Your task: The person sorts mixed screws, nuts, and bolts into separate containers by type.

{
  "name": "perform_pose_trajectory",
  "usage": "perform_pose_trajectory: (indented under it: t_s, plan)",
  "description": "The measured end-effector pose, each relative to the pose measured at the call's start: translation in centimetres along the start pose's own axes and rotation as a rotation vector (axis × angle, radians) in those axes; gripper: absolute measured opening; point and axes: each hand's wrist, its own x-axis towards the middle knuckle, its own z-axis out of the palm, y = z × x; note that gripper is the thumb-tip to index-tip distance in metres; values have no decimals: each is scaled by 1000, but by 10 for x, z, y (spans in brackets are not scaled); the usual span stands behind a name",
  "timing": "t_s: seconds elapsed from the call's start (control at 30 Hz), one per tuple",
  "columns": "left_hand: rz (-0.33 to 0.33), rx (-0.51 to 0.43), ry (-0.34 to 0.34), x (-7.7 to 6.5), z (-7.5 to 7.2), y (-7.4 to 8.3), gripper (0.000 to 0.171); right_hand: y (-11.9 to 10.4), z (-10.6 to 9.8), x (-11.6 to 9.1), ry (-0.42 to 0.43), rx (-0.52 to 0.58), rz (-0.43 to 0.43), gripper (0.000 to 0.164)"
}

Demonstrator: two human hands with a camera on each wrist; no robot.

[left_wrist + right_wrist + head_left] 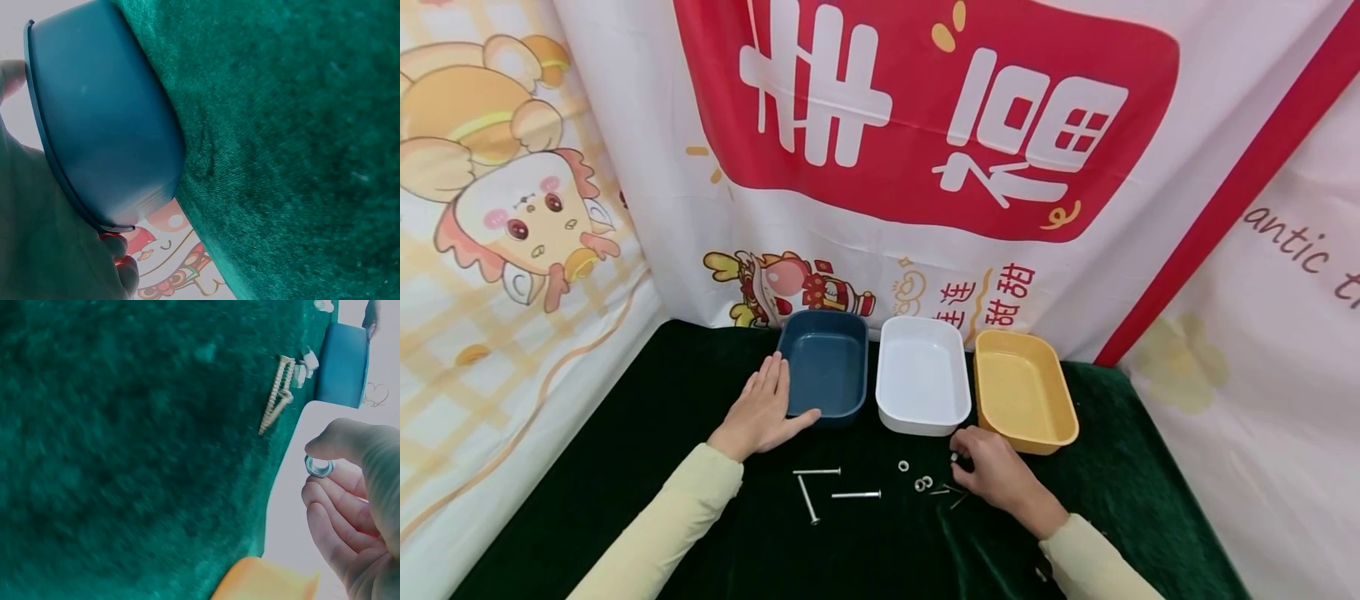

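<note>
My right hand (pixel 1000 473) pinches a metal hex nut (pixel 322 474) between thumb and index finger, just in front of the gap between the white tray (pixel 925 425) and the yellow tray (pixel 1028 433). In the right wrist view its other fingers are loosely bent. My left hand (pixel 758 418) rests on the left rim of the dark blue tray (pixel 827 375), fingers straight and thumb spread along the near edge. Between the hands lie three long bolts (pixel 856 495), and three loose nuts (pixel 903 466) sit to their right. Thin screws (pixel 271 407) lie beside the nuts, close under my right hand.
Dark green velvet cloth (pixel 880 558) covers the table. The three trays stand in a row towards the back, blue, white, yellow from left to right. Behind them hangs a printed white and red curtain (pixel 850 208), with more patterned fabric (pixel 512 350) at the sides.
</note>
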Motion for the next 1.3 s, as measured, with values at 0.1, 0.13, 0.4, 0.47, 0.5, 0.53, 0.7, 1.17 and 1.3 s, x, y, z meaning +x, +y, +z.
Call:
perform_pose_trajectory:
  t_s: [0.1, 0.13, 0.4, 0.47, 0.5, 0.53, 0.7, 1.17, 1.3]
  plan:
    - [-6, -9, -5, -1, 0, -1, 116, -2, -7, 0, 4, -11, -16, 18]
    - [-7, -9, -6, -1, 0, -1, 116, -3, -9, 0, 4, -11, -19, 18]
    - [0, -9, -2, 0, 0, 1, 115, -11, -28, 1, -13, 3, -17, 19]
    - [1, -9, -1, -1, -1, 2, 115, -13, -32, 3, -9, 8, -30, 19]
    - [1, -9, 0, -1, -2, 2, 115, -14, -33, 5, -6, 9, -40, 19]
    - [1, -10, -1, -1, -2, 3, 116, -16, -35, 6, -2, 10, -49, 19]
    - [-2, -12, -2, -2, -3, 3, 116, -29, -42, 17, 24, 9, -123, 20]
    - [-5, -19, -1, -4, -2, 3, 114, -64, -41, 53, 39, -17, -258, 22]
    - [-6, -21, 5, -4, -1, 2, 112, -72, -36, 66, 35, -15, -281, 22]
